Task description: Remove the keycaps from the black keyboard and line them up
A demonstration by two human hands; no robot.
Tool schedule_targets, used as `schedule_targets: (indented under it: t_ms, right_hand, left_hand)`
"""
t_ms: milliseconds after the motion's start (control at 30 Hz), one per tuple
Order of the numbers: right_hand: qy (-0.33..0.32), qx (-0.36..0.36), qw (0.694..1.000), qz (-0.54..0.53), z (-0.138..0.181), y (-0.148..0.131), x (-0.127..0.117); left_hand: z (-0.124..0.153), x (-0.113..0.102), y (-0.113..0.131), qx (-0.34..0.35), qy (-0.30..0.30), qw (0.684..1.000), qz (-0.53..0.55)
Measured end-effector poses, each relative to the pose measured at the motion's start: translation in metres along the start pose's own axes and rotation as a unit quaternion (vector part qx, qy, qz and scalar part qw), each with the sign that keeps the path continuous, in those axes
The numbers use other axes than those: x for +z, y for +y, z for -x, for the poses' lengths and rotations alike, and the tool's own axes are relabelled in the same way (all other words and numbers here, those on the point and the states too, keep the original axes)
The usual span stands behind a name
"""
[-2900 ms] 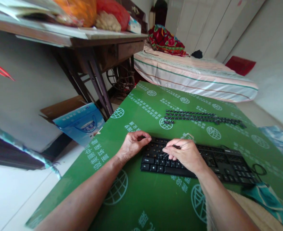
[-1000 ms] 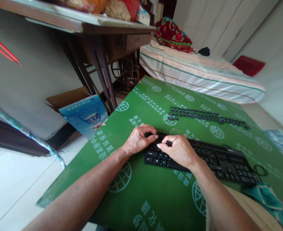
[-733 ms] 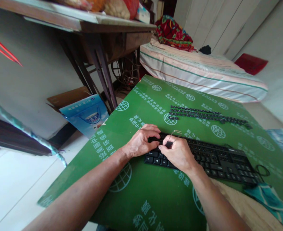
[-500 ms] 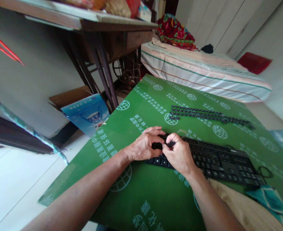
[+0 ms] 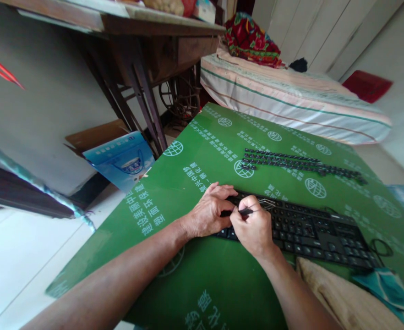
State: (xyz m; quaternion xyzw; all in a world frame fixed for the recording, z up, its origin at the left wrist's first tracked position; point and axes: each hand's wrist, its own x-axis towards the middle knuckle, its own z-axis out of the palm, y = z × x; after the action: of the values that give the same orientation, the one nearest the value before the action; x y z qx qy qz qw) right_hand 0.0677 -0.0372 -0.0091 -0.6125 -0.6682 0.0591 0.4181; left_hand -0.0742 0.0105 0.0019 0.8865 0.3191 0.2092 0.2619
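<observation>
As the head view shows, a flat black plastic keyboard (image 5: pixel 312 231) lies on a tabletop printed with white globes and writing on green (image 5: pixel 174 183). A broad stretch of green separates its left end from the table's left edge, and a narrower strip runs between its long far side and the slanting rows of small black keycaps (image 5: pixel 281 158). Near its right end, a looped black cable (image 5: pixel 382 247) and a teal striped cloth (image 5: pixel 387 286) crowd the room. The right hand (image 5: pixel 253 224) clamps thumb and forefinger together on a thin black-handled tool with bent metal wires (image 5: pixel 246 211), the wires over the keyboard. The left hand (image 5: pixel 210 211) arches over the keyboard's left end, its thumb and forefinger bent; I cannot tell whether they pinch anything.
</observation>
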Motion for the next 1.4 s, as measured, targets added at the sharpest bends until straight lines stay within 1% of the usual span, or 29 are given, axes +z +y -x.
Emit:
schedule_targets:
  t_ms: [133, 300, 533, 633, 833, 1000, 1267, 1400]
  right_hand:
    - [-0.004, 0.016, 1.000, -0.013, 0.0011, 0.0004, -0.0001]
    - [0.020, 0.058, 0.993, -0.104, -0.0020, 0.0022, 0.0024]
    - [0.012, 0.089, 0.979, -0.183, -0.0060, 0.0033, 0.0017]
    - [0.003, 0.076, 0.977, -0.201, -0.0065, 0.0025, -0.0009]
    - [-0.013, 0.043, 0.978, -0.205, -0.0083, 0.0031, -0.0042]
    - [-0.018, 0.012, 0.982, -0.186, -0.0076, 0.0047, -0.0045]
    - [0.008, -0.006, 0.985, -0.169, -0.0057, 0.0068, -0.0044]
    - [0.013, -0.010, 0.986, -0.167, -0.0067, 0.0074, -0.0060]
  left_hand:
    - [-0.0009, -0.0003, 0.0025, -0.008, 0.005, 1.000, 0.012]
    - [-0.0003, 0.0014, 0.0016, -0.010, 0.017, 1.000, 0.023]
    - [-0.0003, 0.0023, -0.0040, 0.011, 0.045, 0.998, 0.042]
    - [-0.0010, 0.0017, -0.0049, -0.002, 0.056, 0.996, 0.071]
    - [-0.0010, -0.0026, -0.0035, -0.025, 0.034, 0.993, 0.113]
    - [-0.0018, -0.0065, 0.0001, -0.033, 0.034, 0.991, 0.126]
    - [-0.0022, -0.0059, 0.0012, -0.063, 0.035, 0.984, 0.160]
    - [-0.0021, -0.0050, 0.0005, -0.071, 0.056, 0.981, 0.173]
